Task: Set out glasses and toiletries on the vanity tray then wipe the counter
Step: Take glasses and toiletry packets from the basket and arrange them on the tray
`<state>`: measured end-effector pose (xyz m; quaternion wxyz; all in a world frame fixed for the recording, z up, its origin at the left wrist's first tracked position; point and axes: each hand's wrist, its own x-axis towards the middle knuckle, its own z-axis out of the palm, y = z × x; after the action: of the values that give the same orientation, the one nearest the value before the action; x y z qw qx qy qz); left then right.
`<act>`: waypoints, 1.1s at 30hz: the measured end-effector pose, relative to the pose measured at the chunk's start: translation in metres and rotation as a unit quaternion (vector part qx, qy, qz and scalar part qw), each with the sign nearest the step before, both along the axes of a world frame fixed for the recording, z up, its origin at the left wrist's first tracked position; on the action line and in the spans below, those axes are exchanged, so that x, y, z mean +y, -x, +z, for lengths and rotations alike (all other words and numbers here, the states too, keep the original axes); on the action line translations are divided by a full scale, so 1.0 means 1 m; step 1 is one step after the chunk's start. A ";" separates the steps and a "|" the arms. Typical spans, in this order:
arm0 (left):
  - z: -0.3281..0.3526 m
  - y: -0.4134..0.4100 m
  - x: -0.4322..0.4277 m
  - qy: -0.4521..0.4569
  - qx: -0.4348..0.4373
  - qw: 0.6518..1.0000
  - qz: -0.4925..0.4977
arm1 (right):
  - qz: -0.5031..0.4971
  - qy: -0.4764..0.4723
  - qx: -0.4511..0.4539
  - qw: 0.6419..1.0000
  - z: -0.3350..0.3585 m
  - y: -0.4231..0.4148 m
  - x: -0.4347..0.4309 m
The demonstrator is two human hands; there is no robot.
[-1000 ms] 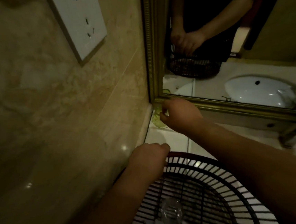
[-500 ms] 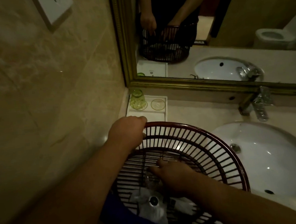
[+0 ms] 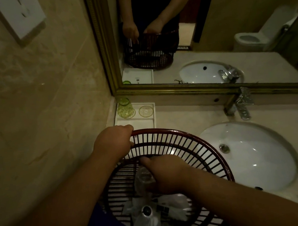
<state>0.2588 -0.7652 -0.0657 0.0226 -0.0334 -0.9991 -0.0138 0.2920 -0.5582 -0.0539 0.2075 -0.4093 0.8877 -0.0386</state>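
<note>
Glass-fetching is the step in hand: left hand [image 3: 114,143] grips the near-left rim of the basket [image 3: 213,155], right hand [image 3: 166,174] down inside, fingers closing round a clear glass [image 3: 143,177]. One green glass [image 3: 125,108] stands on the tray [image 3: 136,123] far left by the mirror; next comes a clean lift onto the empty coaster [image 3: 145,111] beside it.

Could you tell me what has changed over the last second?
The right hand left the green glass standing upside down on the white tray, came back into the basket and closed on a clear glass there. The left hand has kept gripping the basket rim, and the empty coaster is still beside the green glass.
</note>
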 end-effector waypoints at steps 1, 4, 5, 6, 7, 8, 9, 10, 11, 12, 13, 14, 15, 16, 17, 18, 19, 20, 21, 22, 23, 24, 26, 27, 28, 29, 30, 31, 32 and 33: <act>0.001 0.000 0.000 0.000 -0.006 1.000 0.003 | -0.005 0.015 0.011 1.000 0.013 0.001 0.002; 0.003 0.000 0.000 0.000 -0.017 1.000 0.008 | -0.012 0.057 0.046 0.997 0.053 0.006 0.005; 0.004 0.000 0.000 -0.003 -0.019 1.000 0.010 | -0.016 0.066 0.053 0.996 0.066 0.008 0.005; 0.005 0.000 0.000 -0.008 -0.018 1.000 0.009 | -0.021 0.074 0.059 0.995 0.080 0.011 0.005; 0.005 0.000 -0.001 -0.015 -0.014 1.000 0.004 | -0.026 0.083 0.065 0.994 0.092 0.014 0.005; 0.005 0.000 -0.002 -0.020 -0.011 1.000 -0.003 | -0.035 0.092 0.070 0.993 0.104 0.018 0.005; 0.004 0.000 -0.003 -0.023 -0.009 1.000 -0.010 | -0.045 0.101 0.075 0.991 0.115 0.023 0.005; 0.004 -0.001 -0.004 -0.030 -0.008 0.999 -0.016 | -0.056 0.108 0.083 0.989 0.124 0.028 0.005; 0.003 -0.002 -0.004 -0.045 -0.004 0.999 -0.022 | -0.065 0.114 0.094 0.987 0.132 0.034 0.005; 0.003 -0.003 -0.004 -0.064 0.002 0.998 -0.026 | -0.075 0.121 0.104 0.984 0.139 0.041 0.003; 0.002 -0.003 -0.004 -0.073 0.009 0.997 -0.022 | -0.084 0.129 0.113 0.982 0.144 0.048 0.001; 0.002 -0.002 -0.003 -0.068 0.010 0.998 -0.013 | -0.094 0.138 0.123 0.978 0.148 0.057 -0.002; 0.002 -0.001 -0.003 -0.053 0.006 0.999 -0.003 | -0.104 0.144 0.133 0.975 0.149 0.066 -0.005; 0.001 0.000 -0.003 -0.036 -0.001 0.999 0.001 | -0.113 0.147 0.145 0.972 0.149 0.077 -0.010; -0.001 0.001 -0.004 -0.021 -0.008 1.000 0.001 | -0.120 0.148 0.155 0.969 0.146 0.088 -0.014; -0.002 0.001 -0.004 -0.011 -0.013 1.000 -0.003 | -0.126 0.146 0.162 0.968 0.141 0.100 -0.019; -0.004 0.002 -0.004 -0.006 -0.016 1.000 -0.006 | -0.132 0.141 0.166 0.967 0.135 0.112 -0.025; -0.005 0.002 -0.005 -0.005 -0.016 1.000 -0.009 | -0.138 0.133 0.168 0.967 0.126 0.124 -0.030; -0.006 0.001 -0.005 -0.004 -0.014 1.000 -0.011 | -0.145 0.124 0.169 0.967 0.116 0.136 -0.035; -0.006 0.001 -0.005 0.000 -0.010 1.000 -0.012 | -0.151 0.114 0.168 0.968 0.104 0.148 -0.039; -0.006 0.000 -0.006 0.005 -0.008 1.000 -0.012 | -0.156 0.105 0.164 0.968 0.091 0.160 -0.043; -0.005 0.000 -0.005 0.007 -0.005 1.000 -0.012 | -0.163 0.097 0.156 0.969 0.077 0.171 -0.046; -0.005 0.000 -0.004 0.004 0.000 1.000 -0.010 | -0.179 0.081 0.131 0.972 0.048 0.193 -0.050; -0.005 0.001 -0.003 0.001 0.001 1.000 -0.009 | -0.188 0.071 0.117 0.972 0.034 0.203 -0.051; -0.005 0.001 -0.003 0.001 -0.001 1.000 -0.009 | -0.197 0.065 0.103 0.973 0.020 0.213 -0.052; -0.006 0.001 -0.003 0.001 -0.003 1.000 -0.011 | -0.205 0.064 0.091 0.973 0.007 0.221 -0.053; -0.006 0.002 -0.002 0.003 0.001 1.000 -0.017 | -0.210 0.061 0.081 0.972 -0.005 0.229 -0.054; -0.006 0.002 -0.001 0.006 0.010 1.000 -0.023 | -0.213 0.057 0.072 0.973 -0.016 0.237 -0.056; -0.006 0.002 -0.002 0.011 0.017 0.999 -0.026 | -0.214 0.051 0.066 0.973 -0.027 0.244 -0.058; -0.005 0.002 -0.002 0.017 0.020 0.999 -0.026 | -0.214 0.047 0.060 0.974 -0.036 0.251 -0.062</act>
<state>0.2572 -0.7677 -0.0711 0.0416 -0.0601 -0.9973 0.0031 0.0412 -0.6204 -0.0900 0.1215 -0.2205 0.9627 -0.0994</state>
